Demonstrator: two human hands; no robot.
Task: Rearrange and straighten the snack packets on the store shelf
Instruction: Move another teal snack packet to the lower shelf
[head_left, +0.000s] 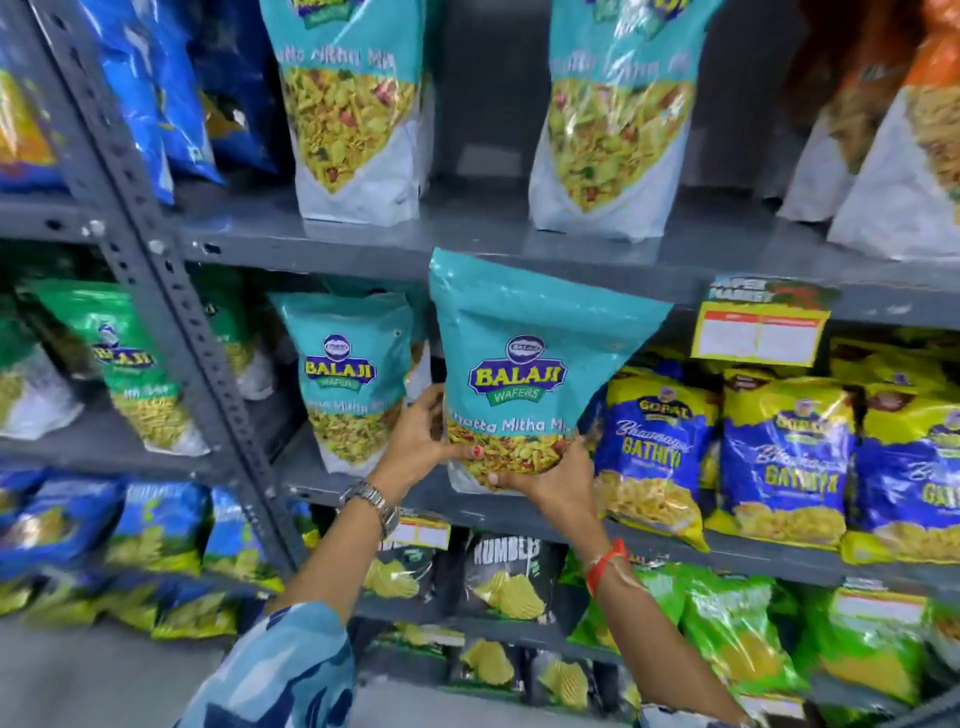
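A teal Balaji Khatta Mitha Mix packet (524, 343) is held upright in front of the middle shelf (415, 499), its top overlapping the edge of the shelf above. My left hand (423, 434) grips its lower left side. My right hand (558, 475) cups its bottom right corner, thumb on the front. A second teal Balaji packet (348, 374) stands on the same shelf just to the left. Two more teal packets (353, 104) (618, 114) stand on the upper shelf (467, 244).
Blue and yellow Gopal Gathiya packets (654, 447) fill the shelf to the right, under a yellow price tag (761, 332). Green packets (140, 374) stand left of a grey perforated upright (171, 291). Black chip bags (511, 577) and green bags (727, 629) lie on lower shelves.
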